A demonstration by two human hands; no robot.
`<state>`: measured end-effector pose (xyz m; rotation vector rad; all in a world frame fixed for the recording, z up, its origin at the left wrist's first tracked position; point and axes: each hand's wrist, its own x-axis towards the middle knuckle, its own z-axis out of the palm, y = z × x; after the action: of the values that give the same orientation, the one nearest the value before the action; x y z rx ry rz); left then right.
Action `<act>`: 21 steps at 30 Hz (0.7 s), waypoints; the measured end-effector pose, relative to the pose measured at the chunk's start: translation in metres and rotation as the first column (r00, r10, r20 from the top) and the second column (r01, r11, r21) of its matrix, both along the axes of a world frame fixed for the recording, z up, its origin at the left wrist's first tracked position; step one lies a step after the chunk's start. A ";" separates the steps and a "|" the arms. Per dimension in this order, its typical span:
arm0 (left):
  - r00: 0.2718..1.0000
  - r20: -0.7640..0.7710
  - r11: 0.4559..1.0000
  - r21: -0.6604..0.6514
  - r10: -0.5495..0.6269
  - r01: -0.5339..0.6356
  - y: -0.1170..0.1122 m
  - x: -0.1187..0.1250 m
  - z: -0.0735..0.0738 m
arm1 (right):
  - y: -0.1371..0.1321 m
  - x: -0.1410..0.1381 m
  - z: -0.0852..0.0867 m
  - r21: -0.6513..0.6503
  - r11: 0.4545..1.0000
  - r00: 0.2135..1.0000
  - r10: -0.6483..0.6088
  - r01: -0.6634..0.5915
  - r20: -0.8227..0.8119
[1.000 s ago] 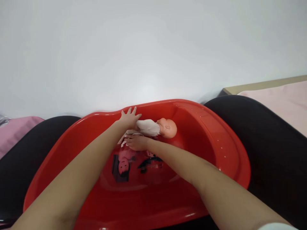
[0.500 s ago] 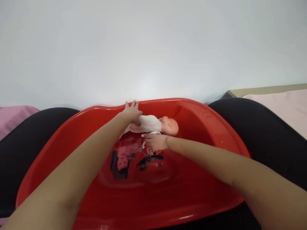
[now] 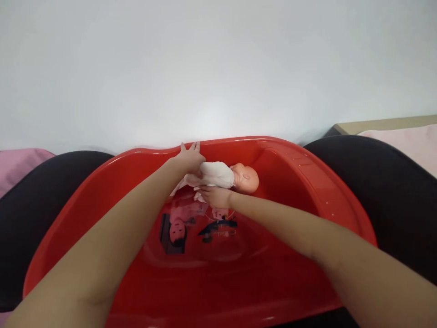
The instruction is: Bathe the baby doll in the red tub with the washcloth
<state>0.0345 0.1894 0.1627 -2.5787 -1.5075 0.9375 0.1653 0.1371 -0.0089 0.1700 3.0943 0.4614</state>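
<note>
A baby doll (image 3: 246, 178) lies on its side in the far part of a red plastic tub (image 3: 314, 182), head to the right. White cloth (image 3: 215, 175) wraps its body. My left hand (image 3: 189, 160) rests on the doll's lower end, fingers stretched toward the tub's far rim. My right hand (image 3: 215, 196) lies along the near side of the wrapped body, fingers curled against the cloth. What those fingers grip is hidden.
A printed picture (image 3: 191, 228) shows on the tub's floor. The tub sits on a black surface (image 3: 375, 182). Pink fabric (image 3: 17, 164) lies at the far left, pale pink bedding (image 3: 409, 141) at the far right. A white wall fills the background.
My right hand has slid right along the doll's body and now presses close against the cloth. My left hand stays on the lower end. The doll has shifted slightly right.
</note>
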 end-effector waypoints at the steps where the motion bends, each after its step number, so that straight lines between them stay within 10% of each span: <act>1: 1.000 0.007 1.000 0.000 0.000 0.000 0.000 0.000 0.000 | -0.003 0.018 -0.001 0.030 0.999 1.000 -0.025 0.024 0.017; 7: 0.999 0.034 1.000 -0.009 -0.002 0.003 0.006 -0.003 -0.007 | -0.015 0.095 0.009 0.136 0.988 0.988 0.057 -0.076 0.140; 15: 1.000 0.023 1.000 -0.005 -0.009 0.009 0.012 -0.005 -0.014 | -0.018 0.043 0.015 0.157 0.984 0.996 0.087 -0.087 0.005; 21: 0.999 0.026 0.999 -0.010 -0.030 0.030 0.012 -0.007 -0.013 | -0.011 0.088 0.029 0.103 0.993 0.994 0.047 -0.057 0.099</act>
<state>0.0277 0.2012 0.1497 -2.6231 -1.4696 0.9142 0.2534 0.1258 0.0203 0.0658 2.9874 0.6168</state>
